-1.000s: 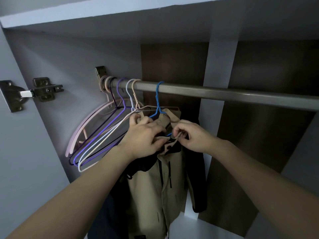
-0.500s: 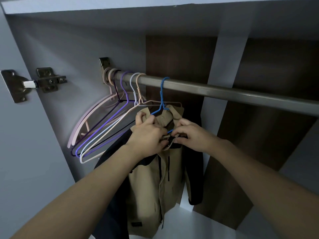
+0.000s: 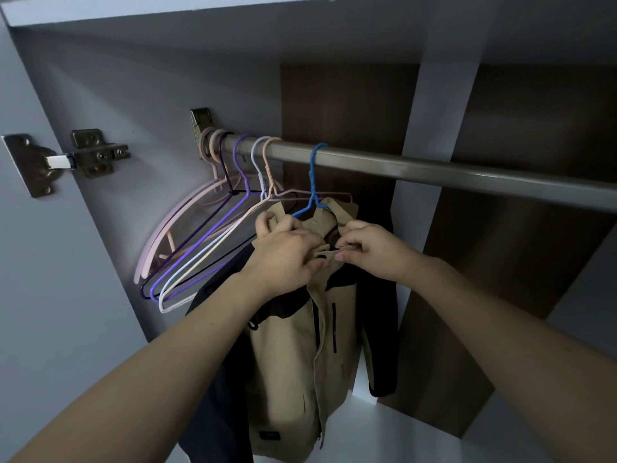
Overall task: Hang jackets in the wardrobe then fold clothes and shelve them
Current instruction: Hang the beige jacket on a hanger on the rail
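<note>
The tan jacket (image 3: 300, 345) is hung on the blue hanger (image 3: 314, 192) from the wardrobe rod (image 3: 434, 170), its long axis dropping straight below the rod. Just beneath the hanger's hook, the collar is gripped by the left hand (image 3: 287, 252) and a small tab is pinched by the right hand (image 3: 370, 252); both are equally near, the fronts meeting between them.

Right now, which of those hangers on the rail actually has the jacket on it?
The blue hanger, rightmost on the rail; the beige jacket hangs from it. The pink, purple and pale ones bunched to its left are bare.
</note>
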Demonstrator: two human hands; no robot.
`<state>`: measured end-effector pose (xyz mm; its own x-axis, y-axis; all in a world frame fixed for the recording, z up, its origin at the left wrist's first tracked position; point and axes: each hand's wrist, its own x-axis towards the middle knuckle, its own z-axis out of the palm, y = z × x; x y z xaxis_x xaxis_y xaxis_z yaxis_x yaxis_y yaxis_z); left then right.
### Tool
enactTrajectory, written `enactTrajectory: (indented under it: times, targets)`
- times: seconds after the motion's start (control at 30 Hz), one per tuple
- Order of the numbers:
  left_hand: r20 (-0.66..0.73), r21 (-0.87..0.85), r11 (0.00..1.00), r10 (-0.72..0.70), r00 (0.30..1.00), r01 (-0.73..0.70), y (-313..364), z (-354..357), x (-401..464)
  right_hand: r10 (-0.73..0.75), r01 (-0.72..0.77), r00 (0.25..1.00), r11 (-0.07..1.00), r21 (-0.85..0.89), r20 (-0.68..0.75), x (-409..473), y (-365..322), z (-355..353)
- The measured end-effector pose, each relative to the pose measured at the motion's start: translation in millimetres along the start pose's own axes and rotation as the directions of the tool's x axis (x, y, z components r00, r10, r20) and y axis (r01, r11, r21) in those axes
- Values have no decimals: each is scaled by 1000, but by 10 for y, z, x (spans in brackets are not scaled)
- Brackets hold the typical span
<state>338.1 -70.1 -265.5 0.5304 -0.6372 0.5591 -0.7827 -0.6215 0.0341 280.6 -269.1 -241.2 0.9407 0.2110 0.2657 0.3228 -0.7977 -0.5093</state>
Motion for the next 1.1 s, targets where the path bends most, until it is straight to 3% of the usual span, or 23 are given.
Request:
enactTrajectory:
  times: [0.63,0.73,0.8,0.9,1.0,1.1]
  targets:
    - [-17,-118,991,-64,998,61,65,36,32,8,-17,994,997,-79,-108,-67,2,-51]
    - [-115,105,993,-38,993,50,129,33,-62,-53,33,963,996,-80,-263,-169,115,55]
    - [-264,292,954,9,964,72,195,170,-280,-69,41,926,996,-81,-372,-264,243,238]
    - [-381,315,948,179,907,-55,299,703,-771,-76,39,839,996,-78,-539,-430,505,780]
    - [-330,288,947,241,913,-146,336,1448,-1300,20,-4,775,1000,27,-631,-643,917,1531]
    - [-230,222,963,203,952,-152,334,2225,-1832,156,-94,781,987,132,-605,-904,1501,2398]
